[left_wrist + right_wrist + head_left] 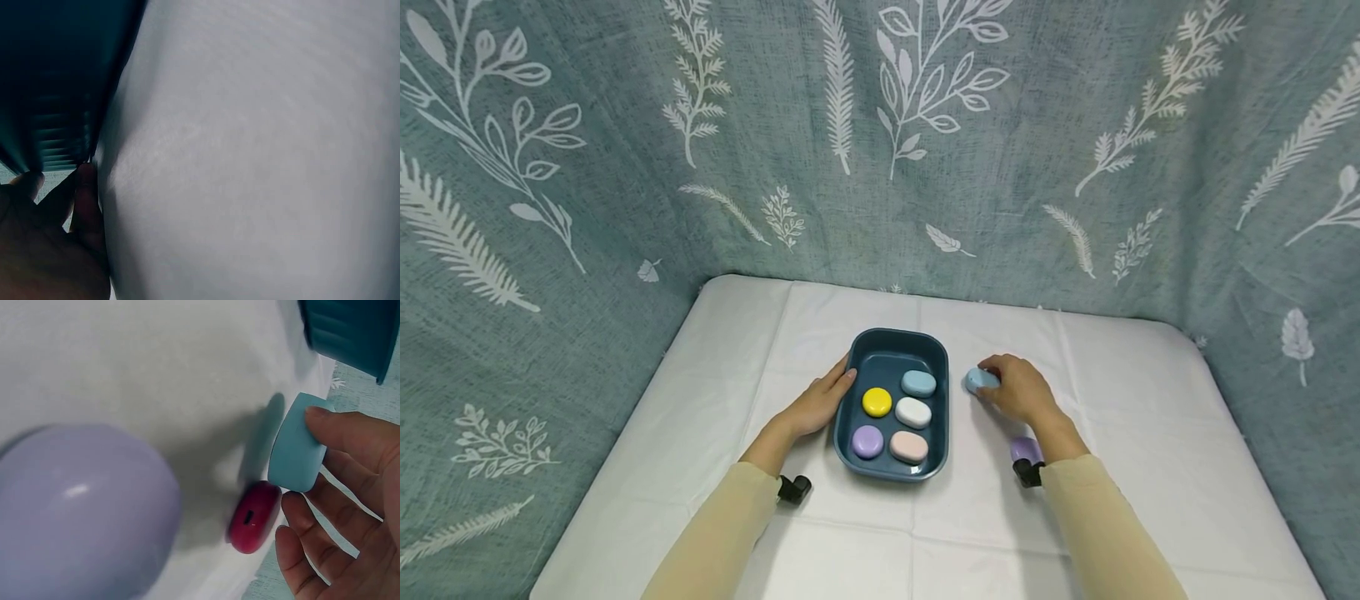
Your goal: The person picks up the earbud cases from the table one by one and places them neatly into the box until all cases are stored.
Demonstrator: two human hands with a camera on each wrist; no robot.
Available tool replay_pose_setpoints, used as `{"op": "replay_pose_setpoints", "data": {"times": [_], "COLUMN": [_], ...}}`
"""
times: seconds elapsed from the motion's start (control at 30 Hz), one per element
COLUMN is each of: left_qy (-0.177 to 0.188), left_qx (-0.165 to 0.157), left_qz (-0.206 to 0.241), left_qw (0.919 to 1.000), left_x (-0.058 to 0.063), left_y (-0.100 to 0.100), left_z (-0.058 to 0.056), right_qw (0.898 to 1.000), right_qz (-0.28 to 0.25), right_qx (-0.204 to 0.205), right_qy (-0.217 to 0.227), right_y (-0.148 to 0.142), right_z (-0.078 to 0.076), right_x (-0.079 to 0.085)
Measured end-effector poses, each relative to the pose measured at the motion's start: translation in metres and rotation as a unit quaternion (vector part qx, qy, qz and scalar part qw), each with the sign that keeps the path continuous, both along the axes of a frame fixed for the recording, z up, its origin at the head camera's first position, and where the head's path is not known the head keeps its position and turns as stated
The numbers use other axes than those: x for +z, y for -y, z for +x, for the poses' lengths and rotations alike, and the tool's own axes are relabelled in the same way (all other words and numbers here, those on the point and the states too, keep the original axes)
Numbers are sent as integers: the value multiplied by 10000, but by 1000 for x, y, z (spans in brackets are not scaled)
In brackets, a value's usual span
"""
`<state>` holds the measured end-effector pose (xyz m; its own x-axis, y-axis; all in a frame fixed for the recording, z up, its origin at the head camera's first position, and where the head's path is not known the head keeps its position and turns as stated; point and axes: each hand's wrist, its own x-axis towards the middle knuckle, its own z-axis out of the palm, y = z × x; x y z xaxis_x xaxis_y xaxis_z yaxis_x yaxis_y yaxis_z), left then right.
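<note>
In the head view my right hand (pixel 1021 390) pinches a light blue, rounded case (pixel 981 381) just right of the dark blue tray (pixel 938 400). The right wrist view shows its thumb on one face of the case and fingers behind and below, the case clear of its shadow. My left hand (pixel 816 404) rests against the tray's left wall, fingers extended along it; its view shows fingertips touching the outer wall. Inside the tray lie a yellow round piece (pixel 877 402), a purple round one (pixel 867 442), and light blue (pixel 918 383), white (pixel 913 412) and pink (pixel 909 447) oval ones.
Beneath the right wrist is another purple piece (pixel 1026 450), large in the right wrist view. There, a red rounded case (pixel 255 517) with a dark slot sits beyond the blue one. White cloth (pixel 850 542) covers the table; a patterned grey-green curtain (pixel 850 233) hangs behind.
</note>
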<state>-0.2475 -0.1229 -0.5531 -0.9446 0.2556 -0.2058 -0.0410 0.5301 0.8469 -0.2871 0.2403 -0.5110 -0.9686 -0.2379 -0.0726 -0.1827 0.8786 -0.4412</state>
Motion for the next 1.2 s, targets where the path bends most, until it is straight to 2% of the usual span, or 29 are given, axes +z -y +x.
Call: {"op": "replay_pose_setpoints", "data": {"times": [0.33,0.93,1.2], "left_qy": [-21,-32,-31], "left_qx": [-22,-35,-45], "left_qz": [-5,-38,-5], "left_qw": [10000,10000,10000], "left_x": [2,-2,-2], "left_y": [-1,1,1], "left_z": [-2,-2,-1], "right_qw": [9999,9991,9981], "right_qz": [-37,-151,-144], "right_qx": [129,338,564], "right_qy": [-85,-229,-221], "right_y": [7,33,50], "right_z": [-1,1,1], "right_x": [20,55,69]}}
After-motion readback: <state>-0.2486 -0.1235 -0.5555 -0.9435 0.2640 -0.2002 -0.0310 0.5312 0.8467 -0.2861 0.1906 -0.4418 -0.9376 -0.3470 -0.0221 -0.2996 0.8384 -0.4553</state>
